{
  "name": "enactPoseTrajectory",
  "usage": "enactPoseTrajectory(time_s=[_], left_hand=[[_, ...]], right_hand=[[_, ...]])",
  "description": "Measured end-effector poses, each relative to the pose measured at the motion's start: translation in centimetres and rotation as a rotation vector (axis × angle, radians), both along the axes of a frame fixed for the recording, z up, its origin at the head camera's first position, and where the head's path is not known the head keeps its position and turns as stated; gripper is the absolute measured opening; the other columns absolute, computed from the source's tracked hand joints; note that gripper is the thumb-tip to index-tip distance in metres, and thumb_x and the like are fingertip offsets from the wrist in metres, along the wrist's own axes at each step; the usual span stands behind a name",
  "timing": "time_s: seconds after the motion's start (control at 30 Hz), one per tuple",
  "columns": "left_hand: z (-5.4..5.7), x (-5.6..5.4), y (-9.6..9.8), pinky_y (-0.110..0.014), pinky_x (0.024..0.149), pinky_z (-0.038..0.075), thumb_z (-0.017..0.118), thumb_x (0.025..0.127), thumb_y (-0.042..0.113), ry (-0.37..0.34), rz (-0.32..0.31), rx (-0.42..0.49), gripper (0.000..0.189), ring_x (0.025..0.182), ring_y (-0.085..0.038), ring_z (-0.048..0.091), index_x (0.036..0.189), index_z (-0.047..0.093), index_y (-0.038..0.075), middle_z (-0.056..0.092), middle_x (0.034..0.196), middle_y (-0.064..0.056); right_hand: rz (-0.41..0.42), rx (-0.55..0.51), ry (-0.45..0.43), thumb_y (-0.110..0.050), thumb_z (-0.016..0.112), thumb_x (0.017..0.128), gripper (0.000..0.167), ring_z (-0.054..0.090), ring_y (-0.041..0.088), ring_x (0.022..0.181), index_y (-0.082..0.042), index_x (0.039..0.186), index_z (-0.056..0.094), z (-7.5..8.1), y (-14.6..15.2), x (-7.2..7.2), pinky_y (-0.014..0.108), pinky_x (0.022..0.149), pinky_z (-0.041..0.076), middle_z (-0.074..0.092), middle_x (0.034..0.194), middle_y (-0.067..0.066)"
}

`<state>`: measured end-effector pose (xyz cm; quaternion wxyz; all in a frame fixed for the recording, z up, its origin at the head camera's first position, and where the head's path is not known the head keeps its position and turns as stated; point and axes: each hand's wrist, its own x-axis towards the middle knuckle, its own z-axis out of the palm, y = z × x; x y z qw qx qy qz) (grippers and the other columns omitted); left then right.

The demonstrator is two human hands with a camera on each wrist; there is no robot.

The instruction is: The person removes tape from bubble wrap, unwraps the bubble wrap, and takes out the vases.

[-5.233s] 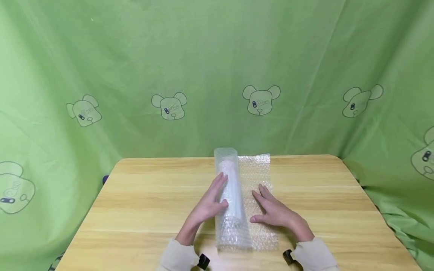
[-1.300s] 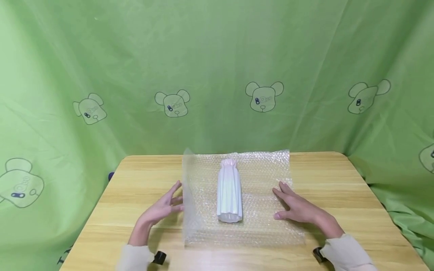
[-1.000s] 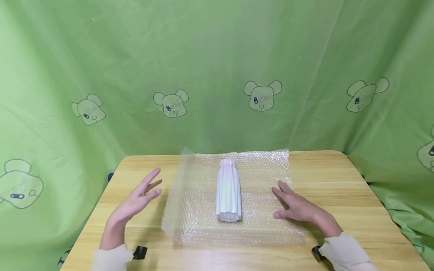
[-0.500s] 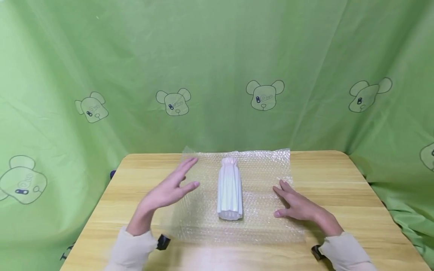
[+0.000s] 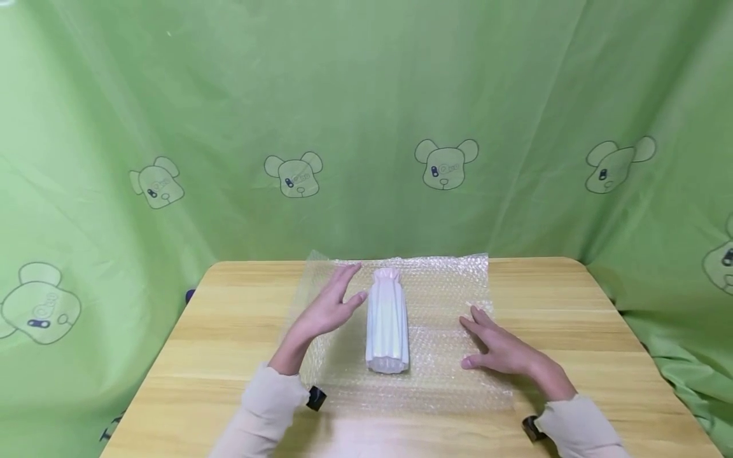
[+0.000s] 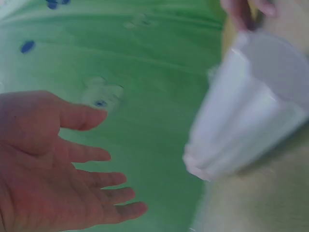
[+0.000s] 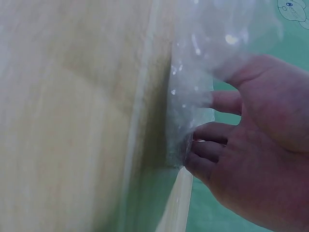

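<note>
A white fluted vase (image 5: pixel 387 324) with a pinkish narrow end lies on a sheet of clear bubble wrap (image 5: pixel 441 388), its wide end towards me. Just left of the vase my left hand (image 5: pixel 329 310) hovers over the wrap, fingers straight and thumb apart. In the left wrist view a gap shows between that hand (image 6: pixel 53 169) and the vase (image 6: pixel 241 106). On the sheet's right side rests my right hand (image 5: pixel 501 348), fingers spread. The right wrist view shows the wrap (image 7: pixel 186 96) raised off the table at its edge, partly covering the right hand's thumb and fingertips.
The wooden table (image 5: pixel 229 337) extends on both sides of the wrap. A green curtain (image 5: pixel 366 114) printed with bear heads hangs behind and at both sides. A black wrist device (image 5: pixel 316 398) sits by the left sleeve, another (image 5: pixel 532 429) by the right.
The bubble wrap, rolled round the vase at first, now lies unfolded under it. My left hand let go of its left edge, swung left, then came back right towards the vase. The right hand stays put.
</note>
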<state>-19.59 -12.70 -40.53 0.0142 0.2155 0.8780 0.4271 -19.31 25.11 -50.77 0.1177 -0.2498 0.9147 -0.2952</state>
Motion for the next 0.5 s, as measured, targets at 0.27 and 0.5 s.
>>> enactPoseTrajectory(time_s=[0.27,0.5], left_hand=[[-4.9,-1.4,-1.0,-0.068,0.119,0.022,0.055,0.102,0.013,-0.066,0.066,-0.121,0.056,0.145,-0.053,0.028,0.150,0.040,-0.012,0.028,0.157,-0.039],[-6.5,-1.2,-1.8,-0.088,0.104,0.002,0.061,0.101,0.024,-0.201,0.171,-0.253,0.063,0.149,-0.049,0.024,0.156,0.039,0.003,0.027,0.162,-0.029]], right_hand=[[-0.008,0.003,0.003,-0.042,0.081,0.085,0.096,0.010,0.059,0.147,0.010,0.153,0.036,0.0,-0.2,0.0,0.070,0.116,0.016,0.007,0.162,0.039],[-0.002,0.016,0.010,-0.041,0.082,0.084,0.096,0.011,0.059,0.146,0.010,0.152,0.037,0.2,0.0,0.0,0.070,0.116,0.016,0.008,0.161,0.040]])
